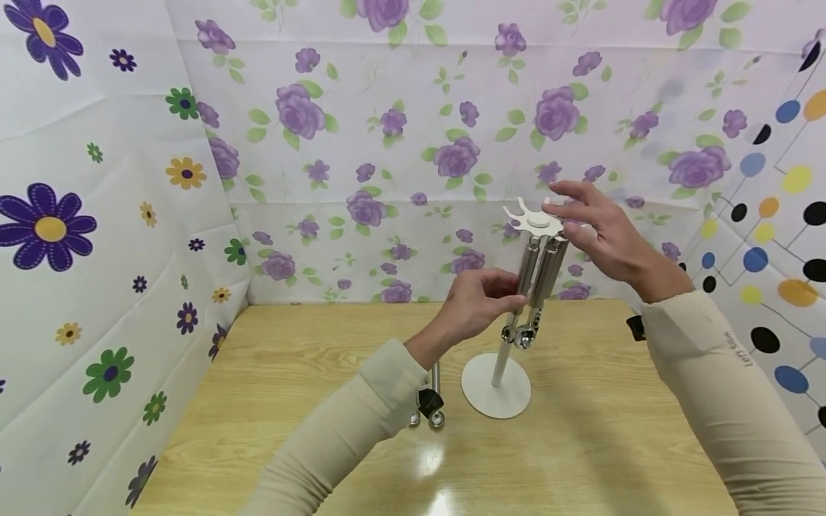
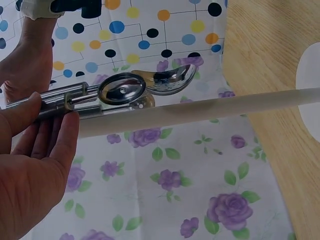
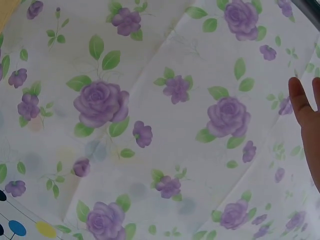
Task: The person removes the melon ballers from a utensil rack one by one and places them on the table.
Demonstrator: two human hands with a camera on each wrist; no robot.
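Hanging from white stand (image 1: 496,403): utensils (image 1: 548,271)

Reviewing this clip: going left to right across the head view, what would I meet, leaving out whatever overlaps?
Daisy-print cloth, metal utensils lying on the table, stand's round white base, right hand, cloth with coloured dots.

L hand (image 1: 479,302) lower w/ bent fingers, R hand (image 1: 603,233) higher, fingers apart.
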